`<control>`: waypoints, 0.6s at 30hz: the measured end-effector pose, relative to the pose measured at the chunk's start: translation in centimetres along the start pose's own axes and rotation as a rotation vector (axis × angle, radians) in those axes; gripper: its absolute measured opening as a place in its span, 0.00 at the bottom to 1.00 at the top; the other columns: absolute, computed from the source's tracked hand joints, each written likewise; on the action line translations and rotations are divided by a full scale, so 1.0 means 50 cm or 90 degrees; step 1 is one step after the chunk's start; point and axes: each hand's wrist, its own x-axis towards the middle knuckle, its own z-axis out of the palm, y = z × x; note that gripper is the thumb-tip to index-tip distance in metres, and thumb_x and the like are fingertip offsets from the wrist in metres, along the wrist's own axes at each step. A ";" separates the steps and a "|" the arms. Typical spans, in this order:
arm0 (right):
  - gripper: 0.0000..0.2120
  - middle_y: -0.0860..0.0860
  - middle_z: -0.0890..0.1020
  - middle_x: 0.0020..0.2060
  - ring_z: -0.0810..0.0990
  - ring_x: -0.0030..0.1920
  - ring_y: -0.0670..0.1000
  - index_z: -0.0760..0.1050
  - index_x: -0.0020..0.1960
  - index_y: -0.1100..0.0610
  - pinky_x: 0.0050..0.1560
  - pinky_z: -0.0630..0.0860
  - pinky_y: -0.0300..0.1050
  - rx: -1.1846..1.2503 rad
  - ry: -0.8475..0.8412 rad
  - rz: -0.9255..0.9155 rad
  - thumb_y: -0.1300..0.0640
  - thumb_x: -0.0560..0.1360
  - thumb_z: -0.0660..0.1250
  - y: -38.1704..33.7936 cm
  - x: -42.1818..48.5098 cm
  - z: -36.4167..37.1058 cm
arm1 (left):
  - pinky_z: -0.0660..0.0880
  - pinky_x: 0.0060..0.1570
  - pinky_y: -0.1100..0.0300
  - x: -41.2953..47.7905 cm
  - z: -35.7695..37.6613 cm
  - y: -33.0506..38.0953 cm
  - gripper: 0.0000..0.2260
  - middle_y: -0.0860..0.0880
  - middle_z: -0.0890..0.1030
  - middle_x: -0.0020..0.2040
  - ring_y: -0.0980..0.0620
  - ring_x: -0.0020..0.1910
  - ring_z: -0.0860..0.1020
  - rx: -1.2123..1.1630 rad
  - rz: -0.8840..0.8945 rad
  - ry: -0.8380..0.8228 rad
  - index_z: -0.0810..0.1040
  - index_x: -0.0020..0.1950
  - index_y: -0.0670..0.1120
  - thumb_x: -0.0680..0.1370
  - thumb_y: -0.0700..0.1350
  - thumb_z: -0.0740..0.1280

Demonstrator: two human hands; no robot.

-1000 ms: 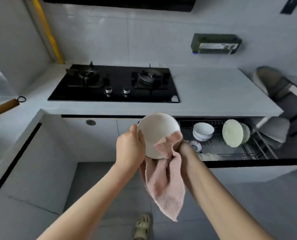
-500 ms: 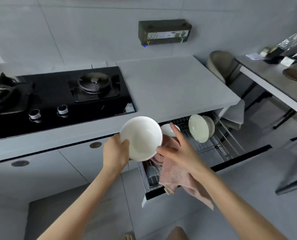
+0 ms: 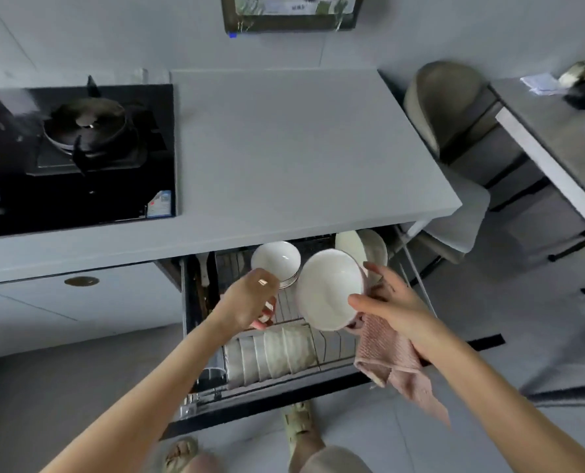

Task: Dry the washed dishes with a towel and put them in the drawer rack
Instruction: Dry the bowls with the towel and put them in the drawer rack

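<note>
wall box label [image 3: 291, 5] blurred, hob sticker [image 3: 160, 203] unreadable, no legible text

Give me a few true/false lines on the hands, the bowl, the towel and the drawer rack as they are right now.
1. The right hand holds the white bowl. True.
2. The left hand also grips that bowl. False: it is apart from the bowl and holds nothing.
3. The pink towel is draped over the left hand. False: it hangs from the right hand.
4. The drawer rack is pulled open. True.
5. A second bowl stands in the rack. True.
</note>
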 end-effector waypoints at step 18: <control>0.32 0.48 0.77 0.45 0.79 0.43 0.50 0.66 0.62 0.54 0.39 0.76 0.42 -0.763 -0.066 0.155 0.38 0.67 0.73 0.337 0.372 0.040 | 0.79 0.40 0.52 0.056 0.028 -0.138 0.06 0.40 0.79 0.44 0.44 0.41 0.78 -0.031 -0.191 0.229 0.75 0.51 0.42 0.80 0.39 0.59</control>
